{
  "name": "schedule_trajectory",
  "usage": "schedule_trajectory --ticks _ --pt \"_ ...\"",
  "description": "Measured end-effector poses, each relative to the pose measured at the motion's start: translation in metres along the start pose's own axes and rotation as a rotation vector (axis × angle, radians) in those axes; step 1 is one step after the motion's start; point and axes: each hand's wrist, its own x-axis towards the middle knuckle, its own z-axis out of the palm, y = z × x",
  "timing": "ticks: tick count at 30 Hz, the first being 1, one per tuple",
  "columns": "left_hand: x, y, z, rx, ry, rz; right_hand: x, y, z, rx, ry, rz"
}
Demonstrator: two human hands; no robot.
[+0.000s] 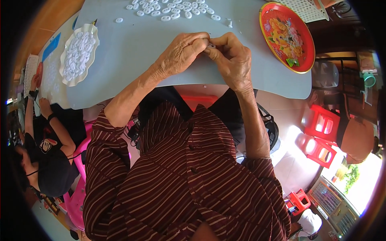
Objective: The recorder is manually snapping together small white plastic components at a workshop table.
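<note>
Right grip (234, 61) partly hides white piece (211, 45), pile (175, 11) beyond.

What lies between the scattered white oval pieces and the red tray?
In the head view, one small white peg-like part, with mostly bare grey tabletop around it.

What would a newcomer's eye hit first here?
Likely the gold-rimmed red floral tray on the right of the grey table. Then the scalloped white dish on the left, heaped with white oval pieces. At centre, left hand and right hand meet around a small pale piece.
</note>
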Motion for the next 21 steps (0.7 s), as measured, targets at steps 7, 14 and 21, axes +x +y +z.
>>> schedule_trajectory --ticks 7,14,21 --pt "-0.002 0.003 -0.001 -0.038 0.051 -0.095 0.001 0.002 0.005 0.39 -0.025 0.056" --pt "-0.007 -0.004 0.009 -0.128 0.099 -0.072 -0.003 0.007 -0.001 0.129 -0.02 0.035" --pt "-0.041 0.012 -0.031 -0.128 0.231 -0.071 0.0 0.009 0.0 0.221 -0.005 0.014"
